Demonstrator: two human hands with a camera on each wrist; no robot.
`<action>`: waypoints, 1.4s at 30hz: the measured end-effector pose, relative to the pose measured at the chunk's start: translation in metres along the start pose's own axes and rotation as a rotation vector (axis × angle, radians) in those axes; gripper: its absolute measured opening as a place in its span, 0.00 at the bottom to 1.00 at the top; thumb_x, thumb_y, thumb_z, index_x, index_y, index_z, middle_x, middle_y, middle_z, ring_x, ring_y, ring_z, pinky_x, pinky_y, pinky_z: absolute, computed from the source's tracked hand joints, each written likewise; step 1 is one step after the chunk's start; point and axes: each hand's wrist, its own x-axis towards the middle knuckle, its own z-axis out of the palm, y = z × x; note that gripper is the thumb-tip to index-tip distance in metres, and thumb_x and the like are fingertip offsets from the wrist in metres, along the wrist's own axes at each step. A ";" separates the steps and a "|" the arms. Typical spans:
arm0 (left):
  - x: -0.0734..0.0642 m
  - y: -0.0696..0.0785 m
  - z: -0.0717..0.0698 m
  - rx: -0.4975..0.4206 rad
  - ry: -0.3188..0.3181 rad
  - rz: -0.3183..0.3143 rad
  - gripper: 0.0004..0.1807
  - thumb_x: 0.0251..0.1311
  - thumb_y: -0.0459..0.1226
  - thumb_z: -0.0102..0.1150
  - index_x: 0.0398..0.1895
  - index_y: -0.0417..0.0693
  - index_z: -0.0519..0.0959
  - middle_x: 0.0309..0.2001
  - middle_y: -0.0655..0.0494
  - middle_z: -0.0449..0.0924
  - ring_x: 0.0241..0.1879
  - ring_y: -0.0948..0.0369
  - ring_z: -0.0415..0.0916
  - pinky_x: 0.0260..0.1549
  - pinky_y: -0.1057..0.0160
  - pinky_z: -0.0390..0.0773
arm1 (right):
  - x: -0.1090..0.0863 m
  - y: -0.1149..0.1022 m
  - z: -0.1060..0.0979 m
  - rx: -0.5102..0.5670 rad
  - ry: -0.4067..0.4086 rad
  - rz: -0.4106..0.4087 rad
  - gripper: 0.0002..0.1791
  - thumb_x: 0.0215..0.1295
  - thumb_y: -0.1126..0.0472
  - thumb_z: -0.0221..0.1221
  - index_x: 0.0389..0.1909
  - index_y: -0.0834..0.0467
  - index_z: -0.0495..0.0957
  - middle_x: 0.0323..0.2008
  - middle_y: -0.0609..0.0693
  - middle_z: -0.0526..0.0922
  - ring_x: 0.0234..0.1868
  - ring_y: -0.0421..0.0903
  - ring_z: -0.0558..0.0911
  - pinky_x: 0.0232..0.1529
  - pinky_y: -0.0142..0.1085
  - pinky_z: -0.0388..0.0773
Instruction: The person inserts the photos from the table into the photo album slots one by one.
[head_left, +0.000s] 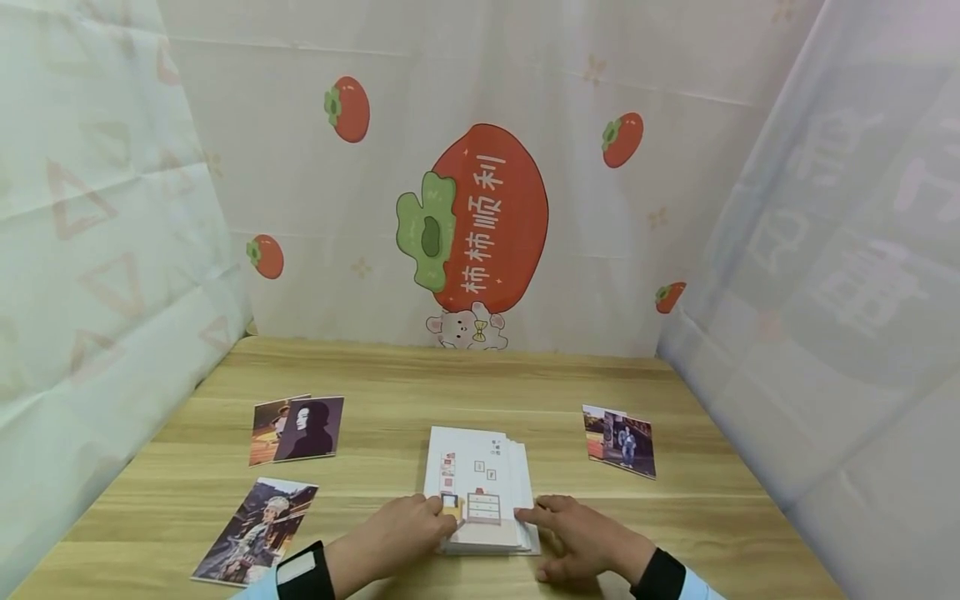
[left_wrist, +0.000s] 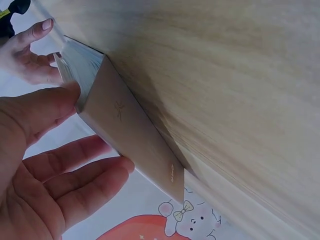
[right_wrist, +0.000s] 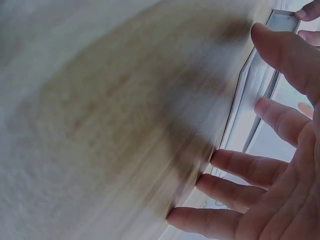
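Observation:
A photo album (head_left: 467, 467) with a white illustrated cover lies on the table in front of me. The left wrist view shows its brown spine (left_wrist: 131, 127) and the edges of its many leaves. My left hand (head_left: 401, 537) grips the near left corner, thumb at the leaf edges and other fingers along the spine. My right hand (head_left: 588, 537) is at the right side, fingers spread. Its index finger touches the album's right edge, while the other fingertips (right_wrist: 182, 215) rest on the wood beside it.
Two overlapping photos (head_left: 311, 429) lie at the left, with a larger photo (head_left: 258, 533) nearer me by the left sleeve. Another overlapping pair of photos (head_left: 630, 446) lies to the right. Printed cloth (head_left: 300, 192) encloses the wooden table (head_left: 390, 375) at the back and sides.

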 end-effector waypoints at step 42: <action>0.002 0.016 -0.008 -0.288 -0.030 -0.205 0.48 0.45 0.29 0.63 0.68 0.75 0.58 0.35 0.50 0.63 0.13 0.66 0.53 0.10 0.73 0.58 | -0.002 -0.003 0.003 0.008 0.004 0.007 0.40 0.51 0.40 0.64 0.66 0.43 0.64 0.61 0.61 0.66 0.58 0.56 0.68 0.49 0.50 0.71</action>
